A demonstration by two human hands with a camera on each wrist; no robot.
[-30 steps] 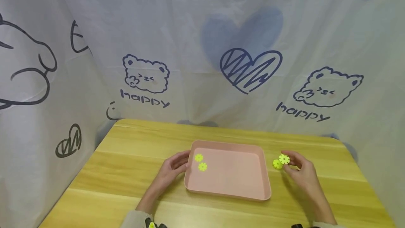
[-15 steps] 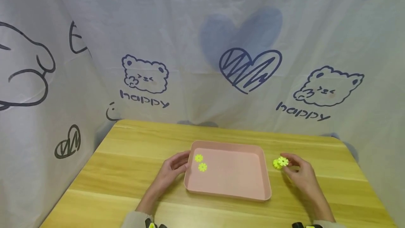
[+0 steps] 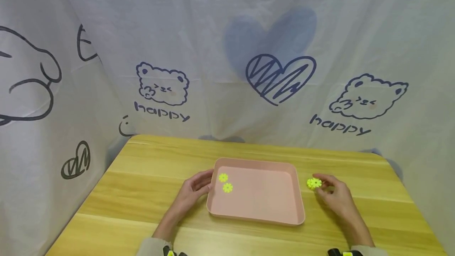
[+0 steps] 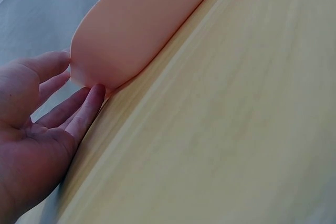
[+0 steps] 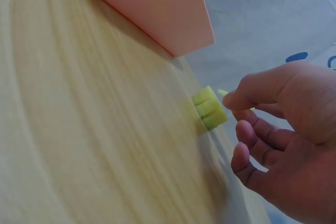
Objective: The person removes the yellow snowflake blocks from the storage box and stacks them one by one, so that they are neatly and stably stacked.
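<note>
My right hand (image 3: 337, 197) pinches a yellow-green snowflake disc (image 3: 315, 183) by its edge, over a small stack of matching discs (image 3: 309, 184) on the table right of the pink tray. In the right wrist view only a sliver of the held disc (image 5: 222, 92) shows past the thumb, just above the stack (image 5: 210, 107); whether they touch is hard to tell. Two more snowflake discs (image 3: 227, 187) lie flat at the left inside the pink tray (image 3: 256, 220). With extended fingers, my left hand (image 3: 192, 190) touches the tray's left wall, as the left wrist view shows on the wall (image 4: 115, 35).
Both hands work over a wood-grain table (image 3: 160, 157). Behind it and to the left hangs a pale cloth (image 3: 220, 121) printed with bears and hearts. The tray's right wall stands between its inside and the stack.
The right hand has moved slightly left and down, bringing the pinched disc from beside the stack to over it. The left hand and tray have stayed in place.
</note>
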